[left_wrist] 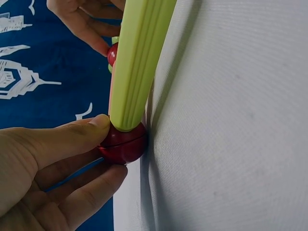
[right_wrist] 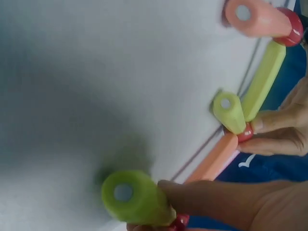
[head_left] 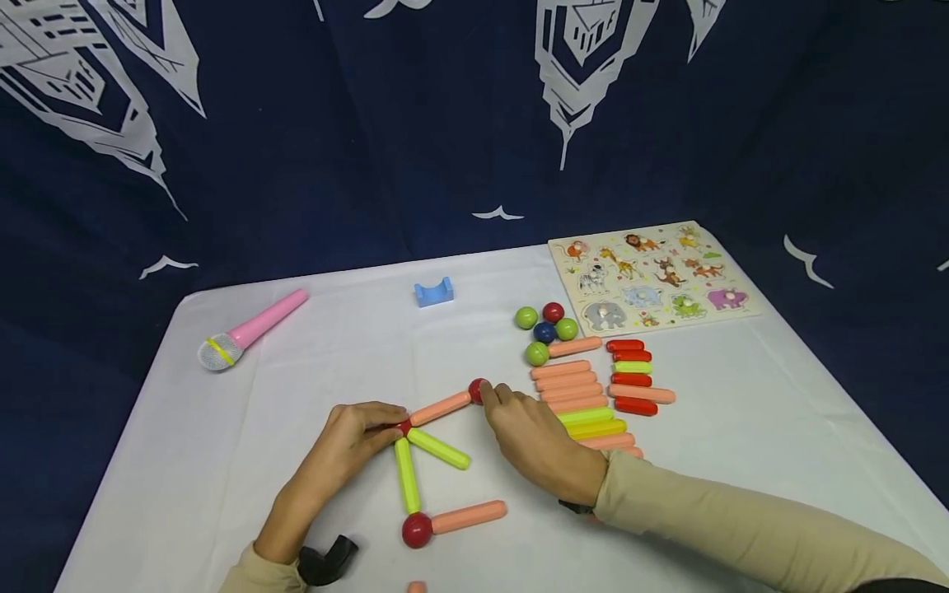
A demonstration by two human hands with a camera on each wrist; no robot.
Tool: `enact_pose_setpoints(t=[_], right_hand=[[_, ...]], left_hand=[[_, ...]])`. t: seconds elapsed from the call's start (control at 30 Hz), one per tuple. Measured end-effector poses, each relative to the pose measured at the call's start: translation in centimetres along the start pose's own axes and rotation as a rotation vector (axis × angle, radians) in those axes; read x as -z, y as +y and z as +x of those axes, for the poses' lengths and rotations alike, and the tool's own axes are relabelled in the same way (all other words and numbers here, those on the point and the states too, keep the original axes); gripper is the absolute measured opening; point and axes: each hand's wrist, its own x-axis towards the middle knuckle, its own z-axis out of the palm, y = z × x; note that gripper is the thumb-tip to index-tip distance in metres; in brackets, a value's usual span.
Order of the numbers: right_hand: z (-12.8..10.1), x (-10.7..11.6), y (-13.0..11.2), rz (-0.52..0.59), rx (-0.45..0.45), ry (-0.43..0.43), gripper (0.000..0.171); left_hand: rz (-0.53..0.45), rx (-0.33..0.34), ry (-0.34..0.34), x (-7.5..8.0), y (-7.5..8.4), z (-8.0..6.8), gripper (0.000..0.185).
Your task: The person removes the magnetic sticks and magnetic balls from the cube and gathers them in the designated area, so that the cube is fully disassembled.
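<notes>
My left hand point(head_left: 354, 441) pinches the dark red plastic hub ball point(left_wrist: 123, 142) on the white tablecloth point(head_left: 296, 362), steadying its joined sticks, while my right hand point(head_left: 530, 436) grips a second red ball point(head_left: 477, 389) capping the salmon-pink plastic stick point(head_left: 441, 408).

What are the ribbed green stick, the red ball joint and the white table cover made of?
Ribbed yellow-green stick: looks like moulded plastic, satin, with lengthwise grooves. Dark red ball joint: glossy, probably plastic, with a visible seam line. White table cover: woven fabric, matte; weave and wrinkles show.

puzzle board point(head_left: 652, 276) behind loose sticks point(head_left: 586, 395) | microphone point(head_left: 252, 329) far left | balls point(head_left: 546, 329) between
</notes>
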Motion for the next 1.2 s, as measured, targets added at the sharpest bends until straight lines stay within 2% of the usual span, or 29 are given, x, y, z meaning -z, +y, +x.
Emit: enact_pose_setpoints(t=[0.17,0.37,0.7,1.0,1.2], right_hand=[[0.4,0.6,0.5,-0.064,0.034,-0.003,0.031],[0.5,0.9,1.2,-0.077,0.084,-0.017,0.034],[0.2,1.2,1.8,0.116,0.023,-0.021,0.025],[0.3,1.6,1.8,0.118,0.040,-0.050,0.030],[0.0,1.5,1.7,0.175,0.019,-0.053,0.023]], left_hand=[[0.003,-0.003,0.003,0.0,0.0,0.2,0.026],[0.011,-0.003,0.006,0.0,0.0,0.1,0.025],[-0.014,0.001,-0.003,-0.1,-0.1,0.1,0.025],[-0.011,0.004,-0.006,-0.1,0.1,0.2,0.025],[-0.010,0.002,-0.002,-0.1,0.1,0.1,0.025]])
